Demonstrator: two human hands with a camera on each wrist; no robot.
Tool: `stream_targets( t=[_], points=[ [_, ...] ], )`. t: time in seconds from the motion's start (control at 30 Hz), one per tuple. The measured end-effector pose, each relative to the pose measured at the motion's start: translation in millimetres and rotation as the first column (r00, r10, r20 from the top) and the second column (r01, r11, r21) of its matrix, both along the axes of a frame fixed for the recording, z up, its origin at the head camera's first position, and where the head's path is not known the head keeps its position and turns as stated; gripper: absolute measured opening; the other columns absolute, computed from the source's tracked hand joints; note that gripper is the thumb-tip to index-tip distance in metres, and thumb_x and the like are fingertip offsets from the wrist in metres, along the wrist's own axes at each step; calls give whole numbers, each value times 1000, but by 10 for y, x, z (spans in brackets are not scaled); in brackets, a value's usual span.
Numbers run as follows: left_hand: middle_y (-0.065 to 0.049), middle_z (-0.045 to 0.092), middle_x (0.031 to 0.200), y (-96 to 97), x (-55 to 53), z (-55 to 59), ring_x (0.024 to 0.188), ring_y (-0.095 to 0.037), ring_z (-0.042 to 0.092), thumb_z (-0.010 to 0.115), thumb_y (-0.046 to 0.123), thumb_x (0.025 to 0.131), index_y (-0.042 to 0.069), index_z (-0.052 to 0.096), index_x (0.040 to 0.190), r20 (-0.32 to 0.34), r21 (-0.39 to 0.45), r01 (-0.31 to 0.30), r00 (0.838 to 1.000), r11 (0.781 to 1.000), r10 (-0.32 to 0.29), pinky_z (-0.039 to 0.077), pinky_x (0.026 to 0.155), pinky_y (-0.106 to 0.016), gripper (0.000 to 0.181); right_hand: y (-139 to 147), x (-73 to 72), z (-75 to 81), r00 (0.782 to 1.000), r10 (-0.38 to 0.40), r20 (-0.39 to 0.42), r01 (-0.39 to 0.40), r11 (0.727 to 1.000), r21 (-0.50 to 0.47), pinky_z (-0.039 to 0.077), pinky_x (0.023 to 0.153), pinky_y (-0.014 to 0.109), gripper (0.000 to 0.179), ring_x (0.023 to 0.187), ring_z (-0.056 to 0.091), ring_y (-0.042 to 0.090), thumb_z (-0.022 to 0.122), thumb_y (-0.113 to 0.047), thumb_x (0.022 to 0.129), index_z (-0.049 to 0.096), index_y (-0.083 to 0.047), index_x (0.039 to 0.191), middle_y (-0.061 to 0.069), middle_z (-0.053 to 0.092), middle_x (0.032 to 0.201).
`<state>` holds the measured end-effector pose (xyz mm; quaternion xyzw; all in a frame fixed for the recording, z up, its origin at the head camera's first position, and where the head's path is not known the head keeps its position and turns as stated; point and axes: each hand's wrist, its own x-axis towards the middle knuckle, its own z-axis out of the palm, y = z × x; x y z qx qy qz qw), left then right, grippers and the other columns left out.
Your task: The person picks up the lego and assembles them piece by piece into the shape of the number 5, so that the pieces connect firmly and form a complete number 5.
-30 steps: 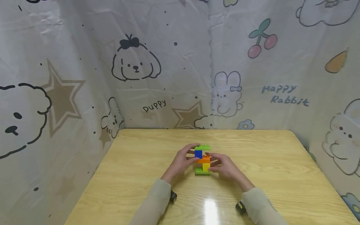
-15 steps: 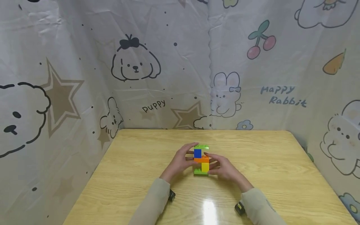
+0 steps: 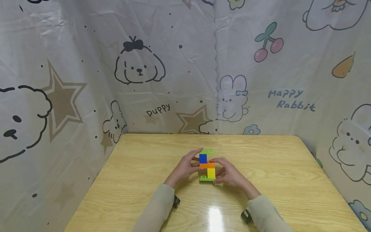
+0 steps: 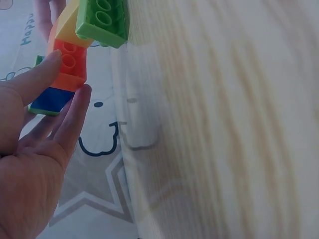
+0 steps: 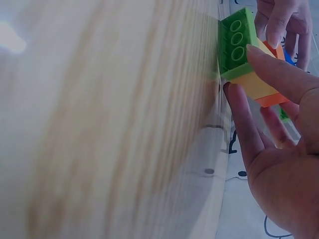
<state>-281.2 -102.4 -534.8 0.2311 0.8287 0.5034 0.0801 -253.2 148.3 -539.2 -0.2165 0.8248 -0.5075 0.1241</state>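
Note:
Both hands hold one figure built of toy building bricks. From top to bottom it has a thin green brick point(image 3: 206, 152), a blue brick point(image 3: 203, 158), an orange brick point(image 3: 205, 166), a yellow brick point(image 3: 211, 173) and a lower green brick point(image 3: 203, 179). My left hand point(image 3: 185, 165) grips the upper left part, thumb on the orange brick and fingers behind the blue one. At the lower right, my right hand point(image 3: 233, 174) pinches the figure, thumb at the lower green brick's edge and a finger at the yellow brick. Both wrist views show the lower green brick's hollow underside point(image 5: 238, 39).
A light wooden table point(image 3: 139, 151) lies under the hands, with a bright glare near its front. Behind and beside it hangs a pale curtain point(image 3: 185, 74) printed with cartoon animals. Small black wrist cameras point(image 3: 246, 216) sit at both cuffs.
The right thumb has slid down from the yellow brick to the lower green brick's edge. The brick figure has tilted slightly, and the left hand keeps its grip.

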Motion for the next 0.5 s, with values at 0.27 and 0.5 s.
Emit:
stream_targets(
  t=[0.27, 0.5],
  points=[
    [-4, 38, 165, -21, 0, -15, 131, -28, 60, 75, 7, 94, 26, 35, 162, 49, -37, -8, 999, 999, 10, 58, 99, -30, 82, -5, 1, -18, 1000, 22, 3, -22, 1000, 22, 62, 86, 30, 81, 106, 70, 30, 86, 3, 79, 51, -15, 150, 17, 49, 144],
    [-5, 39, 165, -45, 7, -6, 130, -27, 60, 74, 12, 95, 29, 35, 162, 71, -49, 0, 997, 999, 3, 57, 101, -33, 79, 11, -10, -8, 1000, 5, 4, -5, 998, 67, 62, 88, 36, 81, 108, 69, 27, 89, -2, 78, 53, -17, 149, 14, 52, 145]
  ],
)
